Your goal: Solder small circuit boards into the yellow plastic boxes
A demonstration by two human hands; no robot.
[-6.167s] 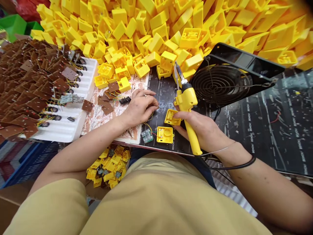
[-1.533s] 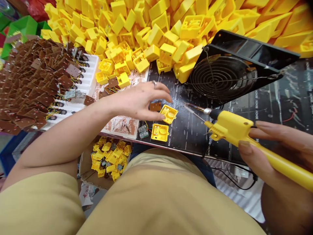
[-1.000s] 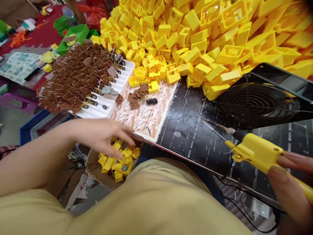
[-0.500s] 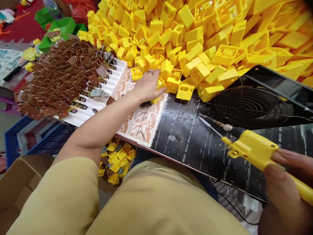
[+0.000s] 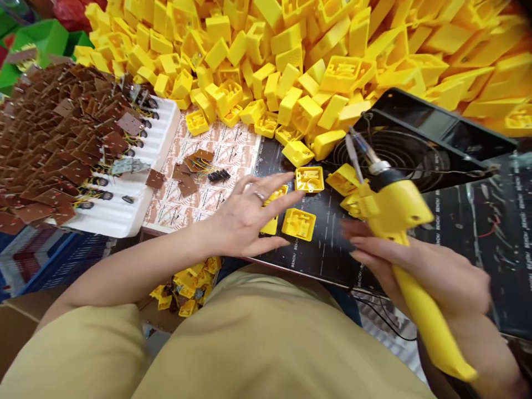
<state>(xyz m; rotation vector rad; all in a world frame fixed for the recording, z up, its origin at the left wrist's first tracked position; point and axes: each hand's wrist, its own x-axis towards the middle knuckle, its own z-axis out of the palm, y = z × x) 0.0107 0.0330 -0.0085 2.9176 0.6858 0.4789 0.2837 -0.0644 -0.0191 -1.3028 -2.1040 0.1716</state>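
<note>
My left hand (image 5: 243, 219) lies with fingers spread over a small yellow plastic housing (image 5: 271, 224), which is partly hidden beneath the fingers. Two more open-faced housings, one in front of the fingertips (image 5: 310, 179) and one by the thumb (image 5: 298, 224), rest on the black bench top. Wrapped around the handle of a yellow soldering gun (image 5: 401, 210) is my right hand (image 5: 440, 277). The gun's metal tip and a thin feed tube point up and away, above the bench. Just left of the gun sit further yellow housings (image 5: 343, 178), partly covered by it.
A large heap of yellow housings (image 5: 257, 44) fills the back. Brown circuit boards (image 5: 54, 133) pile on a white foam tray (image 5: 124, 213) at left. A few wired boards (image 5: 187, 177) lie on patterned paper. A black fan (image 5: 411, 166) stands at back right.
My left hand has come back from the heap's edge toward me, and several housings now lie spread on the black surface. The soldering gun has moved left and its tip points more upward.
</note>
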